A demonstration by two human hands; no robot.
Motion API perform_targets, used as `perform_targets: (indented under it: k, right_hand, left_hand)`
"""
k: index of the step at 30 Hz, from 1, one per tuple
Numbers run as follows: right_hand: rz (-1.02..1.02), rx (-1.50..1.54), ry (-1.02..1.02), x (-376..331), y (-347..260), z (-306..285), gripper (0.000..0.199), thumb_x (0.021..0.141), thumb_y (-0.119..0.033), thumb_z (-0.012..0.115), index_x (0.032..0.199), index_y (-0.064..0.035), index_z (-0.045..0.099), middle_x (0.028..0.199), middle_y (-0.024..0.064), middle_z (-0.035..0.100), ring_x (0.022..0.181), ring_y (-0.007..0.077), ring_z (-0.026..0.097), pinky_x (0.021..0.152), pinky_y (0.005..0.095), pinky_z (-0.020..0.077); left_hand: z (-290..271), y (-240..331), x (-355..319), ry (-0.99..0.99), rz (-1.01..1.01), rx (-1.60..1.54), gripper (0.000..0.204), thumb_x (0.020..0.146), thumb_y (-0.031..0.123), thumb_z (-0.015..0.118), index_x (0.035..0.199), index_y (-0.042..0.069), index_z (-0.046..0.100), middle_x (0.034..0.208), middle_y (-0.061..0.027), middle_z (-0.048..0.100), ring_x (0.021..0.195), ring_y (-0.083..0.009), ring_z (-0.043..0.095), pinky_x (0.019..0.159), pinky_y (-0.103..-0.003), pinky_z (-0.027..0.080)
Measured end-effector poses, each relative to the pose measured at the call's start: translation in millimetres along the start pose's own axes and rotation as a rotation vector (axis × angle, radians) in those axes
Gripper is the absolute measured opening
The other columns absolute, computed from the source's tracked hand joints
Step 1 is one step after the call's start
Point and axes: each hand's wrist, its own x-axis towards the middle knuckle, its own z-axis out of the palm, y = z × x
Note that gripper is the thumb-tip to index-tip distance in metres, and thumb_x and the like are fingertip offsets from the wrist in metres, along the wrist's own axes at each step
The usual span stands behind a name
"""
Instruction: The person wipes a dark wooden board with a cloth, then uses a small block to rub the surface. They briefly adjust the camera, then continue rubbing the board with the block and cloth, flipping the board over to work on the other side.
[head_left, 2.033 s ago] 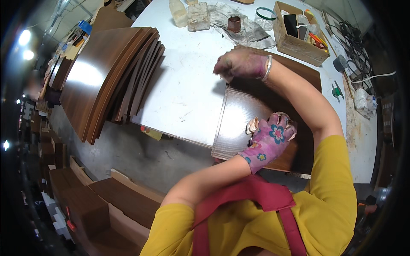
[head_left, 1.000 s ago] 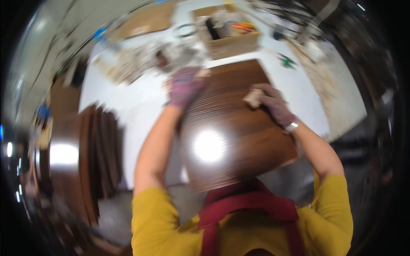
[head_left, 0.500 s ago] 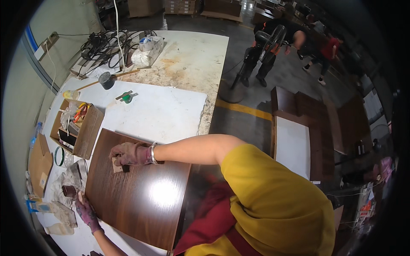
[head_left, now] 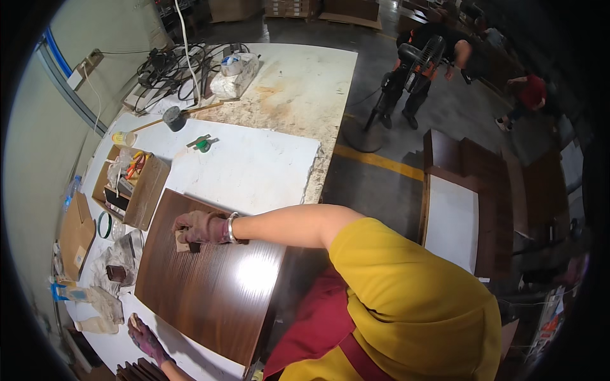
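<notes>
A dark brown wood-grain panel (head_left: 210,286) lies on the white-covered worktable. My right hand (head_left: 206,227), in a stained purple-brown glove, is closed around a small tan block (head_left: 183,242) and presses it on the panel's far left part. A dark patch shows under the block's edge. My left hand (head_left: 147,341), gloved in purple, is off the panel beside its near left edge. Its fingers are drawn together with something pale at the tips; whether that is bare fingertip or a small object, I cannot make out. Dark brown ridged pieces (head_left: 141,370) lie just below it.
Left of the panel stand a cardboard box (head_left: 149,190) of tools and a crumpled cloth (head_left: 121,263). Farther back are a dark cup (head_left: 173,119), a green-and-metal tool (head_left: 203,145) and tangled black cables (head_left: 168,70). Beyond the table are a pedestal fan (head_left: 424,63), stacked panels (head_left: 454,155) and two people.
My left hand has come away from the panel's left edge toward the near side. My right hand stays at nearly the same place on the panel with the block. The view has shifted slightly.
</notes>
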Motion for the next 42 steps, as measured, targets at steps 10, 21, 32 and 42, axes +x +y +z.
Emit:
perform_targets:
  k: [10,21,32,42]
  right_hand:
    - [0.032,-0.046,0.03,10.6,11.5,14.6,0.036,0.079,-0.023,0.07,0.11,-0.0063,0.067,0.102,0.0107,0.07,0.094,0.0233,0.066,0.083,0.0324,0.0524]
    - [-0.122,0.425,-0.135,-0.2,43.3,-14.2,0.029,0.095,-0.015,0.053,0.122,-0.0046,0.054,0.111,0.0103,0.062,0.101,0.02,0.063,0.091,0.033,0.052]
    - [-0.031,0.341,-0.118,-8.0,5.4,-23.6,0.034,0.091,-0.017,0.063,0.119,0.0023,0.059,0.109,0.0052,0.061,0.102,0.0125,0.056,0.095,0.0255,0.0419]
    - [-0.03,0.311,-0.081,-10.0,-1.7,-18.8,0.033,0.091,-0.015,0.063,0.119,0.0029,0.058,0.108,0.0051,0.061,0.101,0.0117,0.056,0.094,0.025,0.0417]
  left_hand:
    - [-5.5,-44.7,-53.7,-0.121,-0.159,0.146,0.052,0.097,0.042,0.054,0.133,0.004,0.054,0.126,-0.0191,0.057,0.117,-0.0299,0.054,0.099,-0.04,0.044]
    - [-84.8,164.9,-88.8,0.131,-0.336,-0.572,0.052,0.088,0.032,0.058,0.132,0.005,0.057,0.13,-0.0069,0.058,0.119,-0.0206,0.052,0.102,-0.04,0.04]
    - [-42.0,201.6,-85.8,0.065,-0.038,-0.094,0.029,0.092,0.03,0.066,0.11,0.007,0.068,0.098,-0.0063,0.068,0.082,-0.0158,0.062,0.076,-0.03,0.05]
    - [20.6,121.4,-46.6,-0.086,-0.016,-0.259,0.039,0.089,0.024,0.071,0.123,0.007,0.062,0.114,-0.0027,0.067,0.103,-0.0119,0.061,0.089,-0.026,0.048]
